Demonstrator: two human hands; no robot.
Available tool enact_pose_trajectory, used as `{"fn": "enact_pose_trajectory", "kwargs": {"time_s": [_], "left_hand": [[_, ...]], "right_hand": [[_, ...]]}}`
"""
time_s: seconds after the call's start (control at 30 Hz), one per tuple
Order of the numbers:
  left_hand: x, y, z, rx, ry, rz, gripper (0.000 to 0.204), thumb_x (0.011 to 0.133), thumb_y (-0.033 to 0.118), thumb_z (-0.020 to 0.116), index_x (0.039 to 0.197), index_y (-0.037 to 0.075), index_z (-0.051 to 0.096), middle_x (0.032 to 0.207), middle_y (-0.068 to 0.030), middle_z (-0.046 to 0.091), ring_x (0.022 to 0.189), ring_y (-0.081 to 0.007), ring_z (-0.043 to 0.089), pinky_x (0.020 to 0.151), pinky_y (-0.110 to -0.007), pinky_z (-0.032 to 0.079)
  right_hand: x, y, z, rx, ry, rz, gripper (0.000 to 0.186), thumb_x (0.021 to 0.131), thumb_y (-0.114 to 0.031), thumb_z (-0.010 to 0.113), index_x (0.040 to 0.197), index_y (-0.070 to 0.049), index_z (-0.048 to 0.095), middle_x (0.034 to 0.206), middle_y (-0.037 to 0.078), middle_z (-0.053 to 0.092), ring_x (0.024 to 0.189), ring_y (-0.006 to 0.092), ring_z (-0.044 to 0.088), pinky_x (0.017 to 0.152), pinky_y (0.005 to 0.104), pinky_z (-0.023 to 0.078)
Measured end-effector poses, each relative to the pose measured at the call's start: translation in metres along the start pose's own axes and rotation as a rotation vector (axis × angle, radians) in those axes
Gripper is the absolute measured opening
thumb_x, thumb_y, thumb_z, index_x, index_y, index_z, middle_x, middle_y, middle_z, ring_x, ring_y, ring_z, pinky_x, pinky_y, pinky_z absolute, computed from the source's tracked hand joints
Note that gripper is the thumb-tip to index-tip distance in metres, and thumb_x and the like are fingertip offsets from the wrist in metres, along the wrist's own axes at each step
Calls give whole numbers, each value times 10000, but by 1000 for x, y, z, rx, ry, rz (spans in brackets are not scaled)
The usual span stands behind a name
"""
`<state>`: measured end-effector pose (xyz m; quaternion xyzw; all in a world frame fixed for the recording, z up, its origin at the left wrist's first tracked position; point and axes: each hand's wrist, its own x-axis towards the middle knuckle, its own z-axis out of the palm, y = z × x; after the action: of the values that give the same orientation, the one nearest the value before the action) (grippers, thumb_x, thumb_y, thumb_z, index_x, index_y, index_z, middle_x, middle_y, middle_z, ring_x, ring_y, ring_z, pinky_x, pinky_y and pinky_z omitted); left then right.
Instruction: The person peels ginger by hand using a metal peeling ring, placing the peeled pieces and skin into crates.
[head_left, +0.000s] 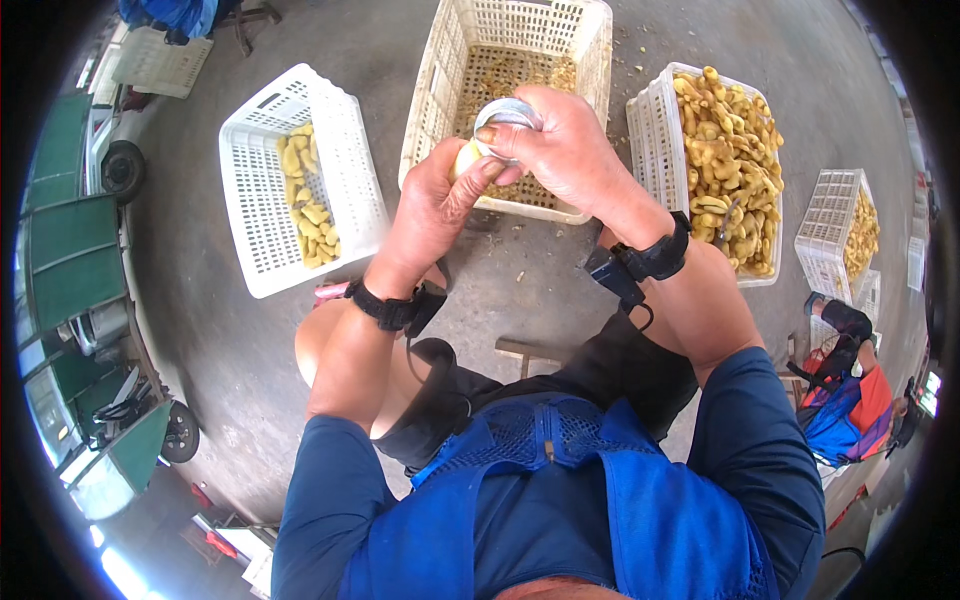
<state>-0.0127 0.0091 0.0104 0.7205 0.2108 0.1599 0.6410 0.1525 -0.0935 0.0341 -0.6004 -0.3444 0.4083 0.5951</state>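
Ginger piece [466, 157], pale yellow, sits at upper centre of the frame, gripped in our left hand [432, 205]. Our right hand [562, 150] closes on a small metal scraper [508, 113] touching it, above the middle white crate [590, 60]. Peeled ginger fills the crate at right [652, 140].

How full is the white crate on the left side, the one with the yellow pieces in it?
Mostly empty. The left white crate holds only a small strip of yellow ginger-like pieces along one side; bare lattice floor shows across the rest.
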Motion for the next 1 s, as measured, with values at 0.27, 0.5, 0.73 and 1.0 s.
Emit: {"fn": "enact_pose_trajectory", "kwargs": {"time_s": [0.27, 0.5, 0.73, 1.0], "left_hand": [[1, -11, -7, 141, -24, -37, 515, 1052, 464, 675, 1251, -11, 676, 996, -33, 711, 927, -116, 609, 846, -281, 503], [1, -16, -5, 305, 98, 126, 282, 1048, 277, 714, 1048, -3, 674, 764, -118, 641, 682, -188, 579, 658, -369, 503], [-7, -2, -3, 265, 72, 121, 288, 1044, 278, 722, 1064, -6, 675, 770, -103, 627, 701, -173, 580, 667, -346, 503], [-9, -9, -22, -297, -43, -87, 287, 1042, 257, 736, 1243, 62, 674, 957, 54, 635, 840, -33, 527, 713, -222, 435]], "right_hand": [[3, 0, -5, -81, -39, -20, 161, 988, -80, 723, 1014, 77, 695, 862, 130, 747, 696, 142, 731, 601, 274, 590], [6, 0, -6, -284, -36, -59, 172, 948, -97, 743, 1034, 49, 714, 836, 154, 743, 671, 197, 718, 624, 359, 568], [22, 28, -30, -852, 109, -254, 123, 1006, -106, 716, 1016, 15, 694, 906, 119, 772, 765, 153, 741, 647, 287, 585], [12, 8, -28, -45, 27, -130, 178, 1056, -152, 685, 1135, 7, 690, 1010, 82, 771, 909, 169, 774, 746, 298, 618]]}}
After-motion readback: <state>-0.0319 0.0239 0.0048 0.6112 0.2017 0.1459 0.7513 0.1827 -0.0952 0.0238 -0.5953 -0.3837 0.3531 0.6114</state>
